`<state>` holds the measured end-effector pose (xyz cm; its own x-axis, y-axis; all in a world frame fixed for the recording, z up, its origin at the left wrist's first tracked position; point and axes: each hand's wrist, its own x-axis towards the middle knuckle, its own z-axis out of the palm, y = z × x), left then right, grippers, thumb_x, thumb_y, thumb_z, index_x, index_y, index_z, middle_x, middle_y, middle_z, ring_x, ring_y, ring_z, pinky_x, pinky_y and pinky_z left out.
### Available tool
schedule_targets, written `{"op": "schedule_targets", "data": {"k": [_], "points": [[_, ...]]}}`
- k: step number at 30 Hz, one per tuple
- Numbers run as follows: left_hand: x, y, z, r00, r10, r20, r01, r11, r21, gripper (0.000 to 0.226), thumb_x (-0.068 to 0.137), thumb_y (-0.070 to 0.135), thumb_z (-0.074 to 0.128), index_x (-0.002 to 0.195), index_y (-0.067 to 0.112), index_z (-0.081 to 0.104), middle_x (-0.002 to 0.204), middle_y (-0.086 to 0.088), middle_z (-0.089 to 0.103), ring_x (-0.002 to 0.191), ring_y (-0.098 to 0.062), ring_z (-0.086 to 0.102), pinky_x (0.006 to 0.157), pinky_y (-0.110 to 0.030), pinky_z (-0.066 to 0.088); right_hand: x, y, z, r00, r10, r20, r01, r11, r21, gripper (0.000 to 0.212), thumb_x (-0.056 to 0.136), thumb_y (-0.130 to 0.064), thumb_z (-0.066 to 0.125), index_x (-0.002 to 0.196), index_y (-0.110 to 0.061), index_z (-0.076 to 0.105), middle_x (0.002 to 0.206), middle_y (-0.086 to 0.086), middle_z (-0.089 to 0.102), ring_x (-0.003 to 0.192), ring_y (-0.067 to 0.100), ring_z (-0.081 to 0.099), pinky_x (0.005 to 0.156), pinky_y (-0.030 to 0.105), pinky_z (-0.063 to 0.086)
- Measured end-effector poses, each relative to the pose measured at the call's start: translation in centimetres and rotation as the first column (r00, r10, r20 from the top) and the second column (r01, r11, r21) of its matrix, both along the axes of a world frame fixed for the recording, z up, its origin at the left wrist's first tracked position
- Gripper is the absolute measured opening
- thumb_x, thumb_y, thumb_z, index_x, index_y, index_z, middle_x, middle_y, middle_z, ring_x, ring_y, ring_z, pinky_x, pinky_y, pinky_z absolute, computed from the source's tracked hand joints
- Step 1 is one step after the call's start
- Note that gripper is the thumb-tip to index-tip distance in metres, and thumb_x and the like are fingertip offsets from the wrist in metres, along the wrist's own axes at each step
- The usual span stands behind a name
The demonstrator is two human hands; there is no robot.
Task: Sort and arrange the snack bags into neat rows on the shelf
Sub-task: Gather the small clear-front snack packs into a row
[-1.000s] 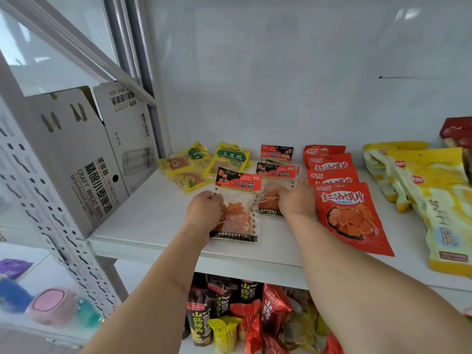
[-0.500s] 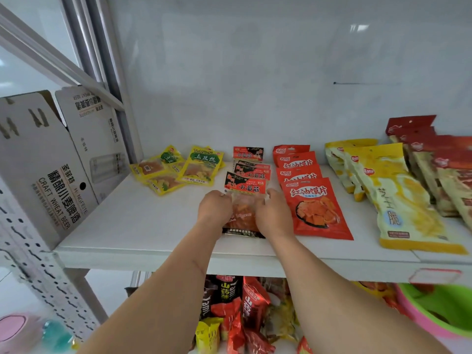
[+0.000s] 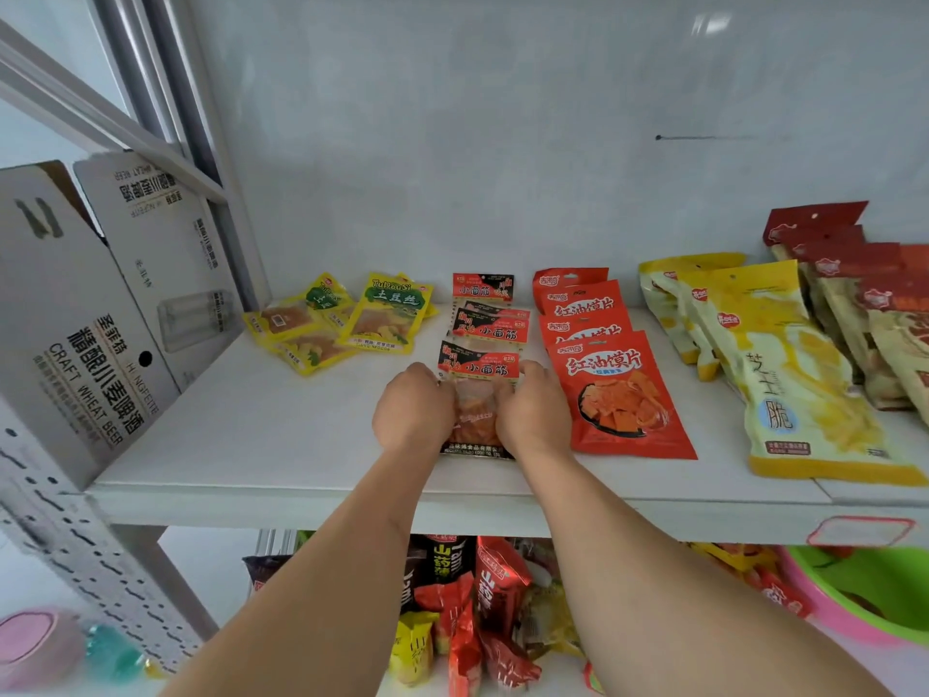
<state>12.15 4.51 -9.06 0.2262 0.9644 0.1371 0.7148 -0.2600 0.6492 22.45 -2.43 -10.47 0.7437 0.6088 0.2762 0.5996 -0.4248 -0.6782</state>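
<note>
- Front bag (image 3: pixel 478 394) on shelf (image 3: pixel 261 435): light, soft, likely slick film.
- Pinched at both side edges by left hand (image 3: pixel 413 412) and right hand (image 3: pixel 534 412).
- Best held by edges, not the crushable middle.

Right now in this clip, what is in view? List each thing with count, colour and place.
clear-front gluten bags: three or more, red-black headers, centre row
front gluten bag: one, same kind, held at shelf front
orange-red chip bags: four, row right of centre
small yellow bags: about four, loose pile, left rear
large yellow bags: about three, right
dark red bags: several, far right
cardboard box: one, white, far left
shelf: white
lower-shelf snacks: mixed, below
green basin: one, lower right
left hand: grips bag's left edge
right hand: grips bag's right edge
</note>
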Motion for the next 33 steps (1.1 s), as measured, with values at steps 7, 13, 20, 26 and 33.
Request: {"op": "schedule_targets", "data": {"k": [7, 13, 20, 26, 33], "points": [[-1.3, -0.3, 0.8, 0.999, 0.032, -0.016, -0.032, 0.999, 0.023, 0.031, 0.097, 0.034, 0.048, 0.115, 0.014, 0.061, 0.108, -0.006, 0.066, 0.094, -0.028, 0.061, 0.072, -0.033, 0.045, -0.6, -0.3, 0.9, 0.994, 0.017, 0.112, -0.013, 0.999, -0.042, 0.041, 0.102, -0.037, 0.045, 0.131, -0.010, 0.055, 0.132, 0.008, 0.053, 0.121, 0.029, 0.051, 0.099, 0.042, 0.044], [-3.5, 1.3, 2.1, 0.997, 0.081, 0.005, -0.081, 0.992, 0.095, 0.027, 0.099, 0.031, 0.047, 0.108, 0.012, 0.064, 0.106, -0.009, 0.067, 0.085, -0.029, 0.054, 0.072, -0.033, 0.044, -1.2, 1.2, 3.6, 0.942, 0.039, 0.333, -0.008, 0.995, -0.095, 0.034, 0.102, -0.032, 0.043, 0.126, -0.012, 0.057, 0.135, 0.008, 0.053, 0.126, 0.029, 0.046, 0.101, 0.040, 0.036], [-5.9, 6.3, 2.6, 0.987, 0.152, 0.047, -0.156, 0.983, 0.096, 0.027, 0.097, 0.035, 0.048, 0.108, 0.018, 0.066, 0.107, -0.008, 0.069, 0.099, -0.033, 0.061, 0.076, -0.035, 0.047, -2.3, 7.3, 5.7, 0.941, 0.196, 0.277, -0.165, 0.977, -0.132, 0.040, 0.102, -0.034, 0.044, 0.133, -0.010, 0.053, 0.135, 0.012, 0.054, 0.124, 0.031, 0.049, 0.098, 0.041, 0.042], [-7.2, 12.8, 2.3, 0.992, 0.117, 0.055, -0.124, 0.979, 0.163, 0.031, 0.096, 0.029, 0.052, 0.118, 0.013, 0.066, 0.130, -0.012, 0.060, 0.120, -0.035, 0.050, 0.095, -0.041, 0.044, -3.7, 14.6, 5.6, 0.979, 0.202, 0.039, -0.191, 0.962, -0.196, 0.049, 0.100, -0.035, 0.048, 0.140, -0.007, 0.046, 0.141, 0.017, 0.052, 0.128, 0.036, 0.051, 0.099, 0.041, 0.044], [-7.6, 20.7, 2.9, 1.000, -0.012, -0.011, 0.014, 0.978, 0.208, 0.033, 0.096, 0.025, 0.053, 0.123, 0.009, 0.064, 0.126, -0.017, 0.062, 0.123, -0.033, 0.050, 0.102, -0.036, 0.036, -3.4, 20.7, 4.9, 0.984, 0.040, -0.174, -0.083, 0.965, -0.247, 0.050, 0.092, -0.046, 0.055, 0.123, -0.007, 0.055, 0.126, 0.016, 0.060, 0.116, 0.035, 0.057, 0.092, 0.038, 0.046]]}}
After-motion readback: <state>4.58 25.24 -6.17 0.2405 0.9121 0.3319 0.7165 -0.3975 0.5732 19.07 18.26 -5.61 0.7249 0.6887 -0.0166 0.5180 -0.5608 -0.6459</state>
